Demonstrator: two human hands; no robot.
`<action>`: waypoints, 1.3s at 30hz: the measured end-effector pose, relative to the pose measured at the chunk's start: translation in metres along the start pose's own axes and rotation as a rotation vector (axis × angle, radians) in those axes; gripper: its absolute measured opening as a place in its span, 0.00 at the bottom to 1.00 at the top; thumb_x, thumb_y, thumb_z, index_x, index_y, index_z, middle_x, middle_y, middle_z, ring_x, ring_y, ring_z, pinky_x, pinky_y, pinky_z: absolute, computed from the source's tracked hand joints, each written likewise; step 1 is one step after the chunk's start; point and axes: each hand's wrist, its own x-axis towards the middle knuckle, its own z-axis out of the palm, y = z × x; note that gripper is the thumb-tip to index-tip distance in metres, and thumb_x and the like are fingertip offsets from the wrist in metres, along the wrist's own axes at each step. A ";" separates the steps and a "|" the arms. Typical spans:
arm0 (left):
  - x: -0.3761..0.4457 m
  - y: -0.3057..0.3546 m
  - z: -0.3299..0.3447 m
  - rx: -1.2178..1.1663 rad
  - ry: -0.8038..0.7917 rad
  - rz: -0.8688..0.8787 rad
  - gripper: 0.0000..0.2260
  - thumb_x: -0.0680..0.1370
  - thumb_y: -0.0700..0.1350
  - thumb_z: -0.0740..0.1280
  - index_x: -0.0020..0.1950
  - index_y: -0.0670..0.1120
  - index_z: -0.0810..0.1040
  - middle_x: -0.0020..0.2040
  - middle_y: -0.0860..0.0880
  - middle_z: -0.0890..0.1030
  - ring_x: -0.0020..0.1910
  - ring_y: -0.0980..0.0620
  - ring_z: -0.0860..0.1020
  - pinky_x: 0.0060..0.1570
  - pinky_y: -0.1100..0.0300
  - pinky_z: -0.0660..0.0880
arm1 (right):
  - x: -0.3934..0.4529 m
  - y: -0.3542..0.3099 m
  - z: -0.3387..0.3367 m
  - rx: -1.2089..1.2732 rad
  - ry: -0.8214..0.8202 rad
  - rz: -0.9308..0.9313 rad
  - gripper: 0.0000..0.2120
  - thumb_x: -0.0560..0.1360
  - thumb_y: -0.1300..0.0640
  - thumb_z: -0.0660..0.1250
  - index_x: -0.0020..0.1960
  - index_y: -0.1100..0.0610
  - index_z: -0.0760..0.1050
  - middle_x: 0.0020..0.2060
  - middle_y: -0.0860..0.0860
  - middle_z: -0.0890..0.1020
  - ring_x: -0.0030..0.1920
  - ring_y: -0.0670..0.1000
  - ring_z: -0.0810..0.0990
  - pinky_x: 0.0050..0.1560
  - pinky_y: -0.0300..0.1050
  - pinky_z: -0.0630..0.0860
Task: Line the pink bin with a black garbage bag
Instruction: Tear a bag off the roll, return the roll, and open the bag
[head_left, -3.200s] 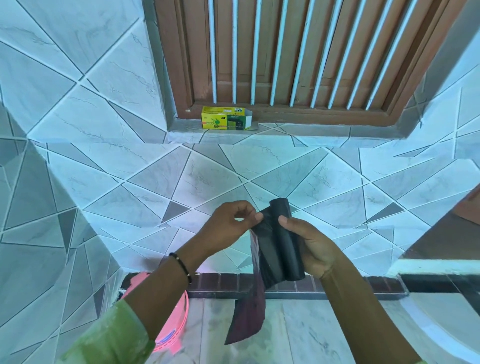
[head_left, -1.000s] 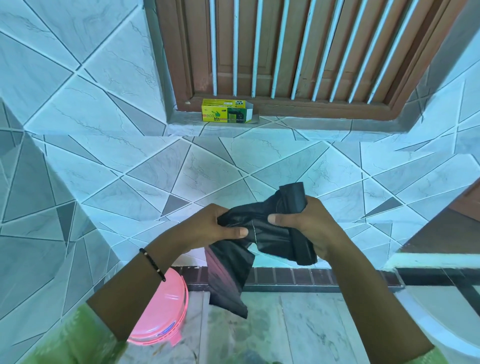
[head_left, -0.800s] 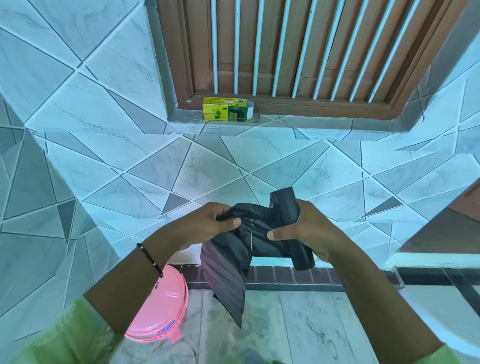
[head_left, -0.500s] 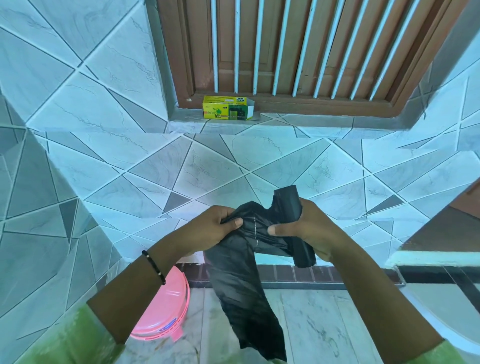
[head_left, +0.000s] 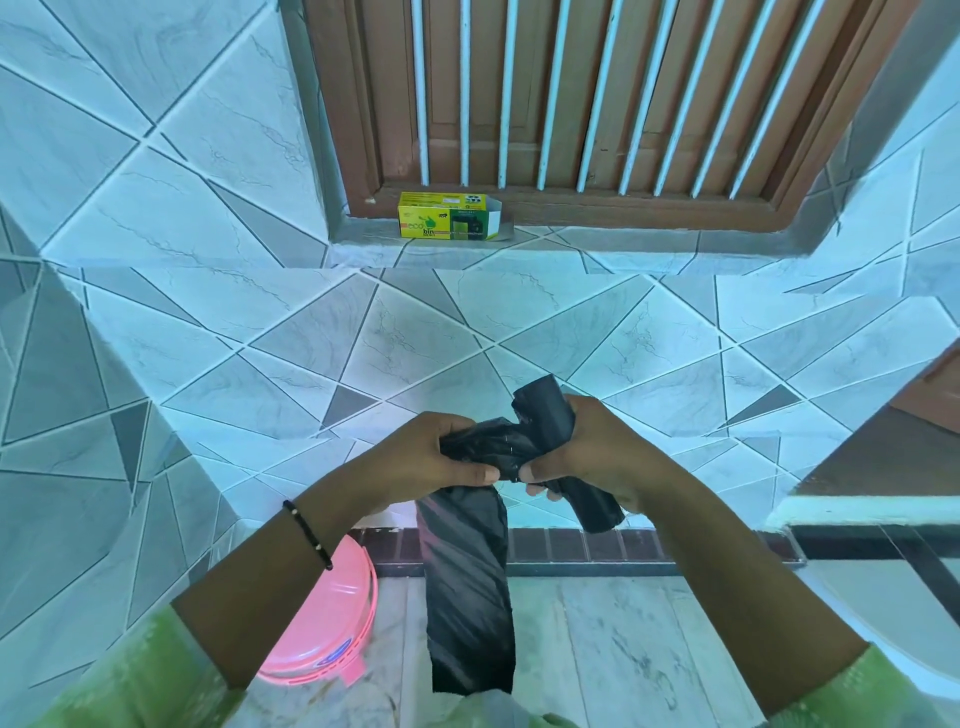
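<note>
Left hand (head_left: 431, 462): fingers clenching the bunched black garbage bag (head_left: 470, 587) at frame centre.
Right hand (head_left: 597, 457): fingers wrapping around the bag roll (head_left: 561, 436), thumb nearly touching the left thumb.
Bag: one strip hanging straight down toward the floor.
Pink bin (head_left: 332, 618): sitting lower left, partly hidden behind the left forearm.
Yellow box (head_left: 447, 223): resting on the window ledge, upper centre.

Green sleeves (head_left: 130, 670) — black beaded bracelet (head_left: 307, 532)
</note>
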 end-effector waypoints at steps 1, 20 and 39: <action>0.000 0.001 0.000 -0.017 0.003 -0.015 0.23 0.60 0.54 0.75 0.51 0.43 0.81 0.50 0.36 0.82 0.49 0.39 0.81 0.58 0.44 0.74 | 0.001 0.000 0.000 0.004 -0.006 0.007 0.20 0.64 0.72 0.74 0.49 0.57 0.73 0.39 0.58 0.82 0.29 0.52 0.81 0.31 0.45 0.76; 0.001 0.002 0.011 0.051 -0.033 -0.044 0.08 0.71 0.46 0.73 0.32 0.51 0.79 0.25 0.58 0.75 0.28 0.60 0.72 0.33 0.71 0.67 | 0.009 0.005 0.003 -0.057 -0.036 0.026 0.17 0.64 0.70 0.74 0.50 0.62 0.75 0.39 0.59 0.81 0.27 0.52 0.78 0.28 0.42 0.75; 0.001 0.006 0.012 0.142 -0.020 0.015 0.13 0.76 0.51 0.66 0.39 0.42 0.79 0.30 0.51 0.76 0.29 0.58 0.73 0.33 0.66 0.67 | 0.009 0.006 -0.019 -0.006 -0.146 0.042 0.16 0.68 0.67 0.73 0.54 0.62 0.74 0.41 0.61 0.82 0.30 0.55 0.78 0.32 0.45 0.75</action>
